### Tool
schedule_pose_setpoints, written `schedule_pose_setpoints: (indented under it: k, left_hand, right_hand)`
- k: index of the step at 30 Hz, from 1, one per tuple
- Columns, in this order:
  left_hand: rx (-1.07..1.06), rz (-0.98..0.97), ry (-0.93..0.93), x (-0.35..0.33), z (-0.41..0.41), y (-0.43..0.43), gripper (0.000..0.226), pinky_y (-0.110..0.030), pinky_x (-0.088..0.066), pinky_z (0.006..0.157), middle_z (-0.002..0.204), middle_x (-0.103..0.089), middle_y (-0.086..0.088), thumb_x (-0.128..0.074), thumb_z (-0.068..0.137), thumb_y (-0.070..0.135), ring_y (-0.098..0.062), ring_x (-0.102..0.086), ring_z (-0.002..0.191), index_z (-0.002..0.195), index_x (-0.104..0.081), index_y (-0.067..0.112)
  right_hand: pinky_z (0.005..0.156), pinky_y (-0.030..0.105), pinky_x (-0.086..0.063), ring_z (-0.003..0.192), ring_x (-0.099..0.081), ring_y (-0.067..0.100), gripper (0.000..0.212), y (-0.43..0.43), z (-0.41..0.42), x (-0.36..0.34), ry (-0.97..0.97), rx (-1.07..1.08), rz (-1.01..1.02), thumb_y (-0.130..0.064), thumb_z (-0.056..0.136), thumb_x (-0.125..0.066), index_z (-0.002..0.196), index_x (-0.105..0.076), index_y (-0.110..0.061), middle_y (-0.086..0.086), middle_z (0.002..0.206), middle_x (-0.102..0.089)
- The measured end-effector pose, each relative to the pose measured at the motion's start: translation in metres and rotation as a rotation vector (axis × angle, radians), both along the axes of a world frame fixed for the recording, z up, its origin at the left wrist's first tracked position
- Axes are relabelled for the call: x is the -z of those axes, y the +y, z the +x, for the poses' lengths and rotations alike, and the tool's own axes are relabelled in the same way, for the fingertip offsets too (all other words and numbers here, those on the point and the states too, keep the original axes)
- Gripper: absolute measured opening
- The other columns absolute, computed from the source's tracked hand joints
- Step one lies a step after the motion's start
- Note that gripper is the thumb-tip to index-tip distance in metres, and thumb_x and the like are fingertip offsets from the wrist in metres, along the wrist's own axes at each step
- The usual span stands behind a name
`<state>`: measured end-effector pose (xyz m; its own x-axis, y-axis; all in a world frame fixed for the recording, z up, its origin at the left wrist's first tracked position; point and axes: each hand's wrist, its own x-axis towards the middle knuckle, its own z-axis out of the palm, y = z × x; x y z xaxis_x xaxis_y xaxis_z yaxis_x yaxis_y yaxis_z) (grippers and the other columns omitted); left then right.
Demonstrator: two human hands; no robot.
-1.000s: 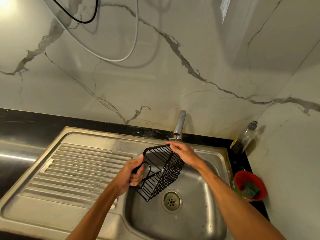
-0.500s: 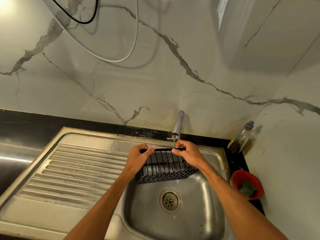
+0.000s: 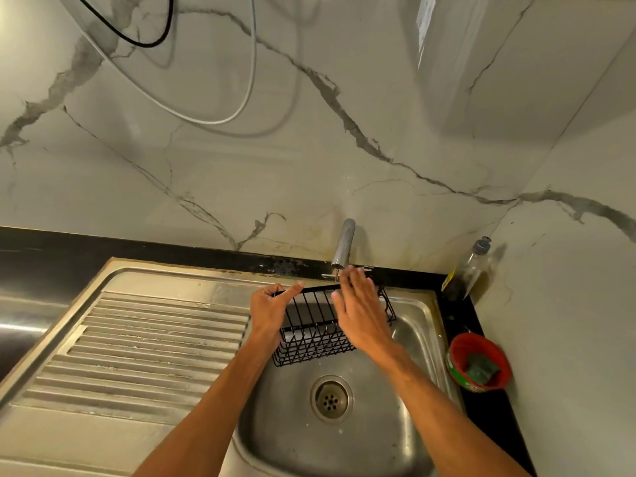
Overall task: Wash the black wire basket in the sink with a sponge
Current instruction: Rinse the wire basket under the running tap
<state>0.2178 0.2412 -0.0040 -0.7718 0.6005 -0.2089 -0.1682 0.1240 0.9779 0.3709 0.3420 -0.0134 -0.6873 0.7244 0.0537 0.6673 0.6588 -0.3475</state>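
One end of the basket (image 3: 311,325) is gripped by the left hand (image 3: 272,313) beneath the tap (image 3: 344,242); sponge (image 3: 480,368) nearer the flat right hand (image 3: 358,311).

No word or number can be read anywhere. The bottle (image 3: 472,266) in the corner carries a yellow label (image 3: 448,279) (turned nearly edge-on, too small to make out). The red tub (image 3: 481,339) has a green printed band (image 3: 456,373) low on its side, blurred. A pale sticker (image 3: 422,27) on the white box (image 3: 516,63) is only a smear.
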Motion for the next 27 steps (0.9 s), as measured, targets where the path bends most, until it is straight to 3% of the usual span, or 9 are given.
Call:
schedule_pose_setpoints:
  k: [5,8,13,16,18,20,21,24,27]
  left_hand:
    - [0.004,0.039,-0.089,0.0,-0.005,-0.003,0.037,-0.043,-0.046,0.07,0.065,-0.046,-0.011,-0.09,0.072,0.028,-0.026,-0.042,0.065,0.062,-0.058,0.014]
    - [-0.002,0.0,-0.131,0.003,-0.005,-0.011,0.043,-0.044,-0.05,0.07,0.064,-0.045,-0.011,-0.092,0.071,0.031,-0.027,-0.044,0.065,0.058,-0.053,0.018]
    - [-0.034,0.003,-0.225,0.007,-0.012,-0.023,0.036,-0.027,-0.056,0.049,0.057,-0.055,-0.002,-0.087,0.077,0.021,-0.012,-0.058,0.046,0.065,-0.054,0.014]
    - [-0.028,-0.024,-0.299,0.008,-0.012,-0.033,0.029,-0.031,-0.059,0.054,0.064,-0.065,-0.006,-0.086,0.077,0.021,-0.016,-0.067,0.054,0.073,-0.059,0.011]
    - [-0.035,-0.035,-0.4,0.006,-0.012,-0.037,0.029,-0.035,-0.06,0.059,0.077,-0.072,-0.014,-0.088,0.076,0.02,-0.025,-0.072,0.064,0.088,-0.066,0.005]
    - [-0.051,-0.042,-0.505,0.002,-0.014,-0.041,0.025,-0.027,-0.054,0.045,0.064,-0.07,-0.011,-0.085,0.079,0.015,-0.019,-0.068,0.05,0.087,-0.066,0.003]
    - [-0.044,-0.052,-0.537,0.004,-0.016,-0.042,0.022,-0.022,-0.048,0.037,0.052,-0.065,-0.006,-0.083,0.08,0.012,-0.013,-0.06,0.038,0.08,-0.063,0.004]
    - [-0.034,-0.116,-0.602,0.007,-0.02,-0.044,0.03,-0.017,-0.035,0.027,0.038,-0.053,0.001,-0.079,0.083,0.012,-0.006,-0.044,0.024,0.067,-0.054,0.009]
    - [-0.014,-0.148,-0.672,0.011,-0.02,-0.047,0.033,-0.015,-0.031,0.026,0.035,-0.05,0.003,-0.073,0.089,0.017,-0.005,-0.041,0.022,0.065,-0.051,0.012]
  right_hand:
    - [0.124,0.041,0.004,0.15,0.018,0.008,0.064,-0.035,-0.008,0.003,0.03,-0.329,0.182,-0.053,0.104,-0.021,0.158,0.004,-0.026,-0.005,0.164,0.015]
    - [0.124,0.043,0.006,0.15,0.017,0.01,0.076,-0.016,0.005,0.01,0.048,-0.161,0.126,-0.073,0.096,-0.021,0.157,0.0,-0.034,-0.006,0.164,0.013]
    - [0.124,0.045,0.002,0.151,0.015,0.012,0.062,-0.032,0.016,0.028,0.081,-0.164,0.149,-0.058,0.103,-0.018,0.157,-0.005,-0.031,-0.005,0.165,0.01]
    - [0.125,0.046,-0.006,0.152,0.0,0.008,0.054,-0.02,0.023,0.026,0.241,-0.139,0.156,-0.049,0.105,-0.024,0.156,-0.021,-0.031,-0.007,0.166,-0.003]
    - [0.123,0.043,-0.005,0.153,-0.007,0.013,0.057,-0.017,0.028,0.027,0.424,0.09,0.167,-0.047,0.103,-0.035,0.155,-0.027,-0.027,-0.003,0.166,-0.012]
    - [0.121,0.041,-0.01,0.152,-0.012,0.015,0.058,-0.02,0.034,0.028,0.628,0.381,-0.028,-0.049,0.101,-0.041,0.154,-0.029,-0.029,-0.004,0.164,-0.019]
    - [0.118,0.039,-0.017,0.15,-0.017,0.016,0.058,-0.021,0.036,0.027,0.739,0.46,-0.244,-0.051,0.101,-0.041,0.154,-0.029,-0.03,-0.004,0.163,-0.022]
    - [0.114,0.034,-0.028,0.145,-0.031,0.017,0.056,-0.016,0.044,0.028,0.858,0.485,-0.844,-0.049,0.102,-0.036,0.151,-0.033,-0.024,0.0,0.159,-0.032]
    - [0.107,0.045,-0.043,0.132,-0.047,0.018,0.05,-0.009,0.048,0.026,0.747,0.438,-0.852,-0.047,0.099,-0.047,0.144,-0.045,-0.026,-0.002,0.148,-0.048]
